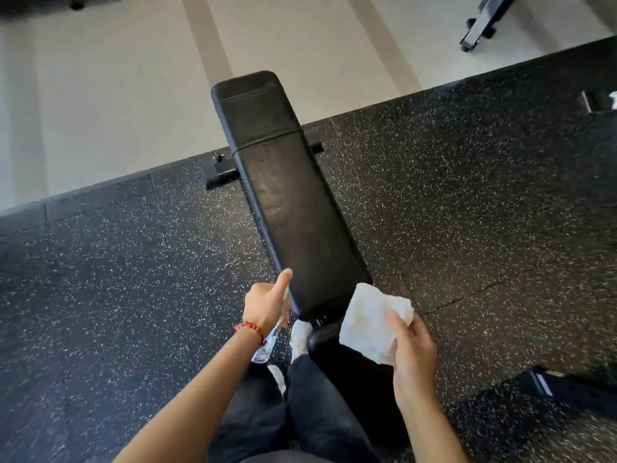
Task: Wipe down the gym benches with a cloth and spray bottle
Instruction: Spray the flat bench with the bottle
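A black padded gym bench (287, 202) stretches away from me down the middle of the view, its long back pad ahead and the seat pad (337, 349) near my legs. My left hand (267, 302) grips a clear spray bottle (265, 347) at the near left corner of the back pad, thumb pointing up along the pad's edge. Most of the bottle is hidden behind the hand and wrist. My right hand (412, 345) holds a folded white cloth (374, 322) over the near right corner, where the two pads meet.
Speckled black rubber flooring (133, 279) surrounds the bench; pale flooring (117, 95) begins beyond it. The bench's base bar (220, 172) sticks out left. A wheeled black frame (480, 25) stands at top right. Another dark item (567, 389) lies at right. My legs and white shoe (300, 335) are below.
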`<state>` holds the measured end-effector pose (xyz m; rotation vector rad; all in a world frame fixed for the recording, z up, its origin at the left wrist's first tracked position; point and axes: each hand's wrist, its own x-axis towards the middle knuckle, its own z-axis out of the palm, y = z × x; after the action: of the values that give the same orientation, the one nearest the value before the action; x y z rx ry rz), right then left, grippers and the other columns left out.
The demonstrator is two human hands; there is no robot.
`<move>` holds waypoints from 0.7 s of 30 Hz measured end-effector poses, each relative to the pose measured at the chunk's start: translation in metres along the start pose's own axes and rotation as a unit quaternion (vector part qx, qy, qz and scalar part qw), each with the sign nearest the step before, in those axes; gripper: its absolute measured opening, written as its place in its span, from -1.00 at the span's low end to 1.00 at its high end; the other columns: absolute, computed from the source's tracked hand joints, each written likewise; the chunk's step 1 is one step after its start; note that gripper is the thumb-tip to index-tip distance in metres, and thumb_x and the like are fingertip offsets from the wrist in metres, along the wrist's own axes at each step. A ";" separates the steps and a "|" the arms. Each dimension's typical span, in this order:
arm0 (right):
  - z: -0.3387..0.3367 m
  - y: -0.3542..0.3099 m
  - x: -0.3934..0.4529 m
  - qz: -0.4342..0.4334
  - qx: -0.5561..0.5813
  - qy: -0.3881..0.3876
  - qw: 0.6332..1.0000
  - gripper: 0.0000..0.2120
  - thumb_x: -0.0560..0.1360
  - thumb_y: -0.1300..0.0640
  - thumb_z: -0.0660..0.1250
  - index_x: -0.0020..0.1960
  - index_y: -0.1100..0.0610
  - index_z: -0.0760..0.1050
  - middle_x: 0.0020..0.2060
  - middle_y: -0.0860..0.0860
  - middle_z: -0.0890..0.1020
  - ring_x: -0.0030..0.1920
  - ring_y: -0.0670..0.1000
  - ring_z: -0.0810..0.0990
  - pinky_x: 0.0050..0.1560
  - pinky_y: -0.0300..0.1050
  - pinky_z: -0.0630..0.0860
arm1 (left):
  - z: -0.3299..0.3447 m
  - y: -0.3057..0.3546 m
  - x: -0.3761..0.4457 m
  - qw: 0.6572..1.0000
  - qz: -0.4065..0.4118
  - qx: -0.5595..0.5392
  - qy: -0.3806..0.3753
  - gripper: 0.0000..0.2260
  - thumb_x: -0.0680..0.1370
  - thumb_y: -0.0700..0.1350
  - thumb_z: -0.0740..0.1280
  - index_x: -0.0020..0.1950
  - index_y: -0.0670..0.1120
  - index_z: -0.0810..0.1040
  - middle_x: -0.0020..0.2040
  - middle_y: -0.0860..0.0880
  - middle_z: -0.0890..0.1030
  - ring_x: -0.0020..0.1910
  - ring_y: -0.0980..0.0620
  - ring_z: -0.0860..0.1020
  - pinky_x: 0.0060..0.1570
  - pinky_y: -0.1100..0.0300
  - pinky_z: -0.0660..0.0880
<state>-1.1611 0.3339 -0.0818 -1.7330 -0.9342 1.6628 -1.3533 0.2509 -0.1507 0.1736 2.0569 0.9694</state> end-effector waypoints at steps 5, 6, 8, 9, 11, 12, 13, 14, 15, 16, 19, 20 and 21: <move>0.033 -0.026 0.026 -0.009 0.000 -0.011 1.000 -0.84 0.48 0.25 0.34 0.06 0.15 0.54 -0.12 -0.05 0.66 -0.24 -0.21 0.63 -0.22 -0.29 0.56 | -0.010 0.038 0.030 1.000 0.018 -0.004 0.006 -0.23 0.29 0.45 0.08 -0.54 -0.29 0.47 -0.58 -0.14 0.51 -0.47 -0.10 0.52 -0.03 -0.05 0.54; 0.041 -0.031 0.030 -0.011 -0.002 -0.013 1.000 -0.84 0.48 0.25 0.34 0.06 0.16 0.54 -0.12 -0.04 0.66 -0.24 -0.22 0.63 -0.23 -0.30 0.56 | -0.013 0.046 0.037 1.000 0.022 -0.015 0.010 -0.26 0.30 0.42 0.09 -0.56 -0.27 0.48 -0.59 -0.14 0.51 -0.47 -0.11 0.53 -0.04 -0.06 0.54; 0.056 -0.039 0.037 -0.016 -0.003 -0.015 1.000 -0.84 0.47 0.25 0.35 0.06 0.16 0.54 -0.12 -0.05 0.65 -0.24 -0.23 0.63 -0.23 -0.32 0.56 | -0.021 0.062 0.050 0.999 0.032 -0.036 0.018 -0.31 0.31 0.38 0.10 -0.57 -0.25 0.48 -0.59 -0.14 0.51 -0.49 -0.10 0.52 -0.09 -0.07 0.55; 0.064 -0.042 0.040 -0.019 -0.004 -0.017 1.000 -0.84 0.47 0.26 0.35 0.05 0.16 0.54 -0.13 -0.05 0.65 -0.24 -0.23 0.63 -0.23 -0.32 0.56 | -0.025 0.070 0.056 0.998 0.037 -0.044 0.021 -0.32 0.32 0.35 0.10 -0.56 -0.27 0.48 -0.59 -0.14 0.50 -0.51 -0.10 0.51 -0.10 -0.07 0.55; 0.080 -0.048 0.045 -0.021 -0.011 -0.020 1.000 -0.85 0.47 0.26 0.35 0.04 0.16 0.55 -0.13 -0.06 0.66 -0.22 -0.22 0.64 -0.20 -0.29 0.56 | -0.033 0.081 0.071 0.997 0.039 -0.064 0.023 -0.36 0.33 0.30 0.13 -0.56 -0.27 0.47 -0.58 -0.15 0.50 -0.54 -0.09 0.49 -0.16 -0.08 0.55; 0.089 -0.050 0.048 -0.020 -0.012 -0.018 1.000 -0.86 0.47 0.26 0.35 0.03 0.15 0.55 -0.15 -0.07 0.67 -0.22 -0.21 0.64 -0.20 -0.29 0.56 | -0.039 0.086 0.081 0.997 0.038 -0.069 0.023 -0.40 0.34 0.27 0.14 -0.58 -0.24 0.47 -0.58 -0.16 0.50 -0.55 -0.09 0.48 -0.18 -0.07 0.53; 0.099 -0.052 0.052 -0.020 -0.013 -0.015 1.000 -0.87 0.47 0.25 0.35 0.01 0.15 0.56 -0.18 -0.08 0.68 -0.22 -0.20 0.64 -0.21 -0.29 0.56 | -0.045 0.091 0.091 0.997 0.036 -0.071 0.023 -0.43 0.34 0.26 0.15 -0.60 -0.20 0.47 -0.58 -0.15 0.50 -0.55 -0.09 0.48 -0.19 -0.06 0.52; 0.111 -0.054 0.055 -0.019 -0.013 -0.012 1.000 -0.88 0.46 0.25 0.36 0.00 0.14 0.56 -0.21 -0.08 0.69 -0.20 -0.18 0.64 -0.21 -0.29 0.57 | -0.051 0.096 0.102 0.997 0.034 -0.071 0.026 -0.44 0.33 0.26 0.15 -0.61 -0.18 0.47 -0.58 -0.14 0.50 -0.54 -0.10 0.48 -0.19 -0.07 0.52; 0.123 -0.057 0.059 -0.017 -0.013 -0.010 1.000 -0.88 0.46 0.24 0.36 -0.01 0.12 0.56 -0.20 -0.07 0.70 -0.18 -0.16 0.65 -0.20 -0.27 0.57 | -0.058 0.102 0.113 0.996 0.031 -0.073 0.029 -0.45 0.32 0.27 0.15 -0.62 -0.16 0.47 -0.58 -0.13 0.50 -0.52 -0.10 0.48 -0.18 -0.07 0.52; 0.136 -0.059 0.062 -0.015 -0.011 -0.004 1.000 -0.88 0.46 0.24 0.36 -0.01 0.11 0.56 -0.19 -0.06 0.70 -0.18 -0.15 0.65 -0.19 -0.26 0.57 | -0.066 0.107 0.125 0.997 0.030 -0.070 0.028 -0.44 0.33 0.28 0.15 -0.63 -0.14 0.45 -0.58 -0.11 0.51 -0.51 -0.09 0.49 -0.17 -0.05 0.52; 0.181 -0.067 0.070 -0.013 0.009 0.020 1.000 -0.84 0.47 0.25 0.34 0.06 0.15 0.54 -0.11 -0.03 0.67 -0.19 -0.16 0.64 -0.17 -0.26 0.57 | -0.089 0.126 0.162 0.998 0.046 -0.037 0.017 -0.41 0.47 0.25 0.21 -0.65 -0.10 0.40 -0.59 -0.04 0.50 -0.51 -0.04 0.49 -0.19 0.06 0.50; 0.197 -0.070 0.072 -0.012 0.016 0.028 0.999 -0.82 0.47 0.25 0.34 0.07 0.16 0.53 -0.11 -0.03 0.66 -0.16 -0.13 0.64 -0.13 -0.21 0.57 | -0.097 0.134 0.174 0.998 0.052 -0.029 0.006 -0.40 0.49 0.23 0.21 -0.64 -0.10 0.40 -0.59 -0.05 0.50 -0.52 -0.03 0.50 -0.19 0.07 0.51; 0.214 -0.073 0.074 -0.013 0.020 0.036 0.999 -0.83 0.47 0.25 0.34 0.06 0.15 0.54 -0.12 -0.05 0.67 -0.13 -0.08 0.63 -0.09 -0.14 0.56 | -0.106 0.143 0.186 0.998 0.057 -0.023 -0.004 -0.41 0.50 0.23 0.20 -0.63 -0.11 0.42 -0.59 -0.06 0.51 -0.53 -0.03 0.50 -0.19 0.08 0.51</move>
<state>-1.3823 0.4218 -0.0855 -1.7355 -0.8818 1.5824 -1.5804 0.3694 -0.1318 0.2725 2.0344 1.0822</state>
